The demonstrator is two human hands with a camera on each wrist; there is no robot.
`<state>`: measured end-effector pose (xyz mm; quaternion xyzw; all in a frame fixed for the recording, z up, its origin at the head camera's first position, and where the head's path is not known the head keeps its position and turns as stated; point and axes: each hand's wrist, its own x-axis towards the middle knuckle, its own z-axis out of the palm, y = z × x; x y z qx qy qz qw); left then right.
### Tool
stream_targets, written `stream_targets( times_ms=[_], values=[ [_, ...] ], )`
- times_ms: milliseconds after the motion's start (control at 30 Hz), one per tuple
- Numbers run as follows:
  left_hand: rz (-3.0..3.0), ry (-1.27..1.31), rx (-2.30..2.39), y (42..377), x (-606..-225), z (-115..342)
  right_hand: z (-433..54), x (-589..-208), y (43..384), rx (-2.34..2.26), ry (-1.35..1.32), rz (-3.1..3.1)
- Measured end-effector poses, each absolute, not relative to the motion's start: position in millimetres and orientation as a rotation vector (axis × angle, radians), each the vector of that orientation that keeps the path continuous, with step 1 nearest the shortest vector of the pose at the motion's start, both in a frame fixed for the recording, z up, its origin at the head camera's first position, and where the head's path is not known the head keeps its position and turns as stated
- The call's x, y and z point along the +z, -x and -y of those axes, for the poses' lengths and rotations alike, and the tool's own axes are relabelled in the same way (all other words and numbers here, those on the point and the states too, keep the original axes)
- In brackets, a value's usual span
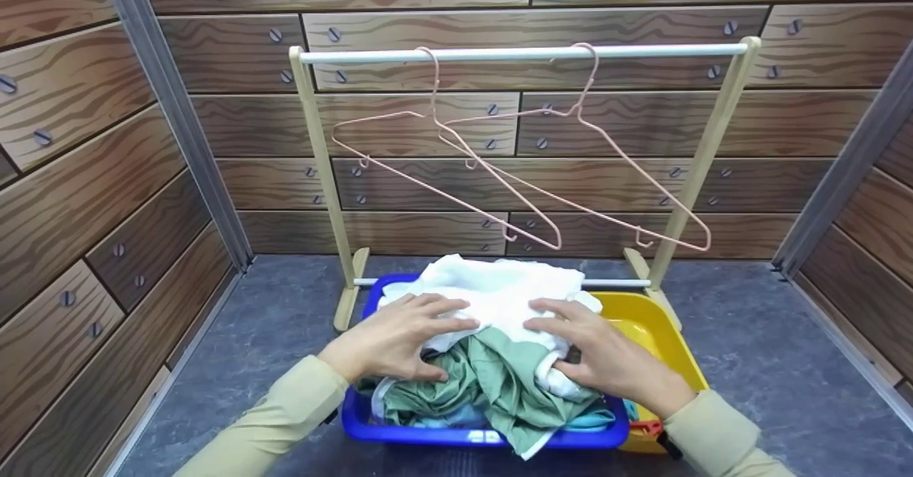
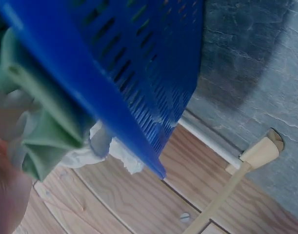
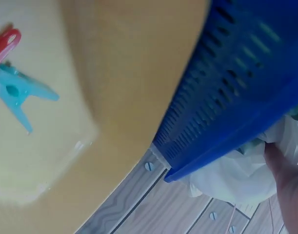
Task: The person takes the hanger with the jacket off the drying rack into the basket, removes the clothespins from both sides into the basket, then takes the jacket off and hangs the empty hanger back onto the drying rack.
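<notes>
A blue slotted basket (image 1: 421,431) stands in front of me, heaped with clothes. White cloth (image 1: 499,288) lies over its far half, and a crumpled green garment (image 1: 517,377) fills the near side and hangs over the front rim. My left hand (image 1: 392,338) is over the left of the pile, fingers spread across the white cloth and thumb by the green garment. On the opposite side my right hand (image 1: 606,349) has its fingers over the white cloth, its thumb close to a white bunched edge (image 1: 560,381). Neither hand is curled round any cloth.
Behind the basket stands a wooden rack (image 1: 702,156) with a white bar (image 1: 499,55). Two pink wire hangers (image 1: 499,177) (image 1: 645,177) hang from it. To the right, a yellow basin (image 1: 642,316) holds a teal clothespin (image 3: 22,90) and a red one (image 3: 3,48). Wood-patterned walls enclose the grey floor.
</notes>
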<state>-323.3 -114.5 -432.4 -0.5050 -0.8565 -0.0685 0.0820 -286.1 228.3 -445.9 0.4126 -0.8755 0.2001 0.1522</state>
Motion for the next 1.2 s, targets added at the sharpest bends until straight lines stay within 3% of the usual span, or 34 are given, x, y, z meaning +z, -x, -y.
stream_targets(
  times_ms=[667,1000,1200],
  values=[
    [2.547,1.483,-0.066,312,-449,126,-230,-460,280,0.507,-1.178,2.667],
    [2.571,1.476,-0.25,291,-442,145,-236,-443,244,0.391,-1.068,2.439],
    [2.636,1.486,-0.349,276,-439,156,-228,-444,228,0.317,-1.186,2.326]
  ],
)
